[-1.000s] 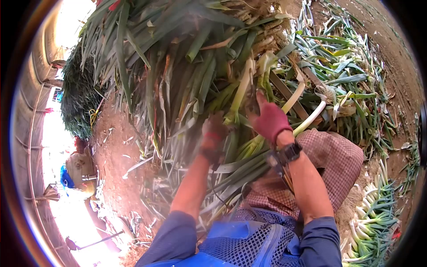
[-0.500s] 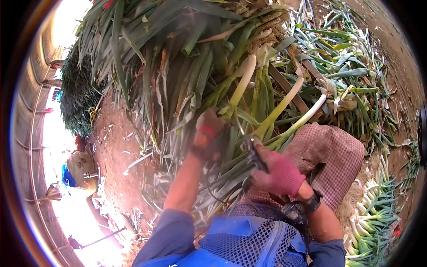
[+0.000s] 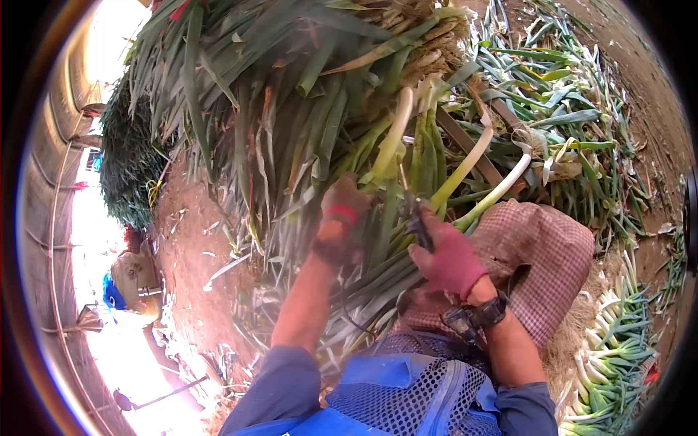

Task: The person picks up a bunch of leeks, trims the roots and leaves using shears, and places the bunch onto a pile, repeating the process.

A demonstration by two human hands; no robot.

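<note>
My left hand (image 3: 345, 199), in a dirty glove with a red cuff, is closed around the green leaves of a large green onion (image 3: 395, 138). Its pale stem rises to the right of that hand, root end up. In my right hand (image 3: 452, 260), gloved in pink, is a black air blow gun (image 3: 418, 227). The thin metal nozzle points up towards the onion's lower stem, apart from my left fingers. Two more long onions, one yellowish (image 3: 469, 161) and one whiter (image 3: 505, 187), lie to the right beside my knee.
A big heap of leafy onions (image 3: 247, 94) fills the upper left. Stripped leaves (image 3: 567, 109) litter the upper right. Cleaned onions (image 3: 607, 356) lie in a row at lower right. A thin dark hose (image 3: 349, 314) loops below my left forearm. A wooden bar (image 3: 465, 142) runs under the onions.
My right hand has moved slightly up with the blow gun, whose nozzle now points more steeply upward. The onion's stem has shifted slightly left; my left hand keeps its hold.
</note>
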